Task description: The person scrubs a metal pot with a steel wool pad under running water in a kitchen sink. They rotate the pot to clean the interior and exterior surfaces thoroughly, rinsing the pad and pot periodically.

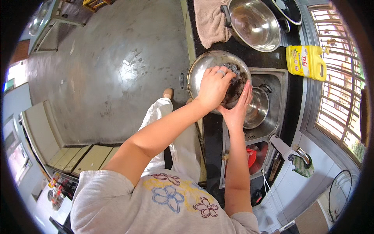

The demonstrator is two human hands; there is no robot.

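My left hand [213,86] presses a grey steel wool scrubber [230,69] against a silver metal pot [201,64], its fingers curled over the scrubber. A dark brown, scorched-looking patch [235,90] covers the part of the pot beside the scrubber. With fingers stretched along the pot's right edge and the thumb on its near side, my right hand [237,107] steadies it. The pot is held over the counter's edge and the sink's far left corner, one side handle [183,80] pointing left. Below it, another steel pot [257,110] sits in the sink.
The steel sink [277,101] is set in a black counter [213,134]. A large two-handled pot [255,25], a beige towel [212,23] and a yellow jug [306,62] stand beyond. A red item [251,156] lies in the nearer basin. A barred window [339,78] is right.
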